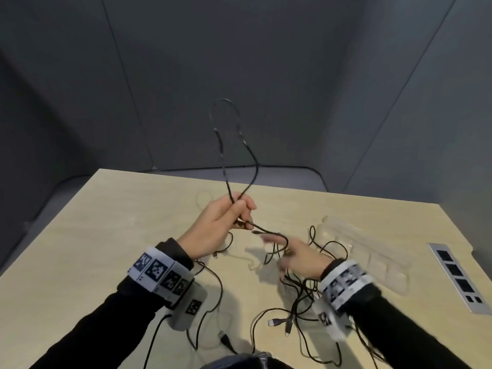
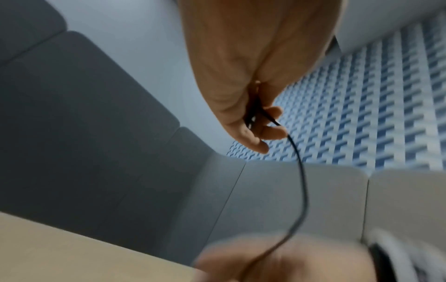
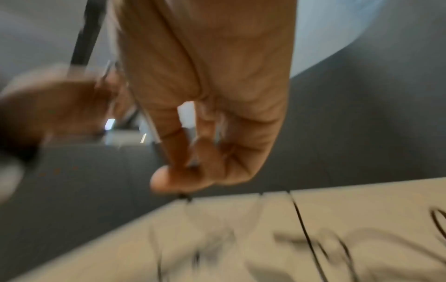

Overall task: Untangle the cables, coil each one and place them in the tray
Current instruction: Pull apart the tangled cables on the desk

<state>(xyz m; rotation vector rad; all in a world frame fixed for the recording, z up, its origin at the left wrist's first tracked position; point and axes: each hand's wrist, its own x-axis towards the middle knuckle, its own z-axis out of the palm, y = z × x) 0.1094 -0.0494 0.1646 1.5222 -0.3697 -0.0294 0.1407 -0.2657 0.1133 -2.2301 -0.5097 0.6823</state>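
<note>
My left hand [image 1: 239, 211] is raised above the table and grips a black cable [image 1: 253, 166], whose tall loop stands up from the fist. In the left wrist view the fingers [image 2: 260, 131] curl round that black cable [image 2: 303, 181], which hangs down from them. The strand runs right to my right hand [image 1: 282, 251], which is blurred by motion. In the right wrist view its thumb and fingertips [image 3: 183, 171] meet in a pinch, with a dark cable end just below. A tangle of black cables [image 1: 300, 296] lies under the right wrist. The clear plastic tray [image 1: 383, 251] sits to the right.
The light wooden table [image 1: 106, 235] has grey partition walls behind it. A metal socket panel [image 1: 458, 278] is set into the table at the far right. Loose USB plugs [image 1: 274, 322] and cable ends lie near the front edge. A pale cable [image 1: 253, 259] lies between the hands.
</note>
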